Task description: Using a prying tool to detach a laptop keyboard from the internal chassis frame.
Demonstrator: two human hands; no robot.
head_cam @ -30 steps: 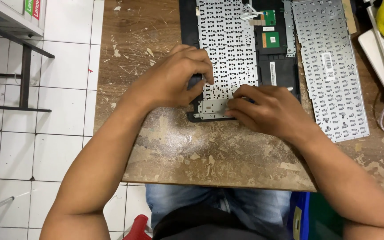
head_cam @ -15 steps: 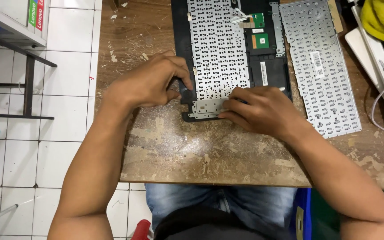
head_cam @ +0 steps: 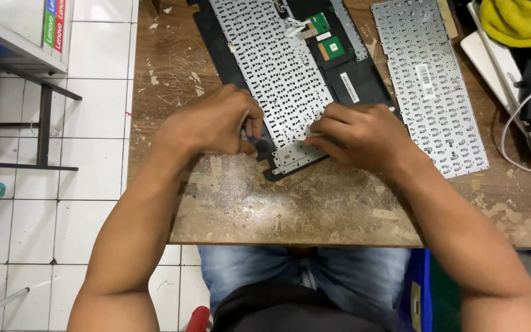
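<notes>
Centrally, keyboard assembly (head_cam: 278, 80): a black laptop frame lying face down on the surface, its perforated silver backplate upward, tilted so that the near corner points toward the person.
Near corner: pressed between both hands, close to the front part of the surface.
Left hand (head_cam: 213, 123): curled with fingers together, thumb and forefinger pinched on a small dark tool (head_cam: 258, 144) at the frame's black edge; what the tool is cannot be told.
Right hand (head_cam: 364, 135): palm down, fingers drawn together, fingertips resting on the backplate's lower end; it clamps nothing that can be seen.
Circuit parts (head_cam: 327, 37): small green boards and a white ribbon in the black frame, just beyond the right hand.
Spare keyboard (head_cam: 428, 80): a second silver backplate with a white label, lying apart to the right of the frame, roughly parallel to it.
Surface (head_cam: 314, 203): worn brown wood, scratched and flaked with pale patches.
Yellow cloth (head_cam: 520, 21): bunched at the far right corner, above a white device (head_cam: 493, 58) and a grey cable (head_cam: 514, 120).
Floor (head_cam: 38, 209): white tiles to the left, with a dark metal shelf frame (head_cam: 44, 110).
Lap: blue jeans (head_cam: 302, 270) below the surface edge.
</notes>
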